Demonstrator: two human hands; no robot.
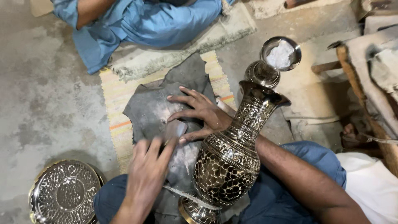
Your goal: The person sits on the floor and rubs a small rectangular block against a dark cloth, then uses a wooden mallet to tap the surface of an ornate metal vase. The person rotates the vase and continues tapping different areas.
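A tall engraved brass vase [230,154] with dark patterned panels stands in my lap, its flared mouth tilted away from me. My right hand [198,113] reaches behind the vase and presses flat, fingers spread, on a dark grey cloth [151,108] on the floor. My left hand [147,173] lies over the near part of the same cloth, fingers bent around a small grey block [175,129] held between both hands. The cloth drapes over my knee.
A striped woven mat [117,98] lies under the cloth. An engraved round metal tray [64,191] sits at bottom left. Behind the vase stands a small metal bowl [280,54] of white powder. Another person in blue clothes [157,20] sits opposite. Wooden tools lie at right.
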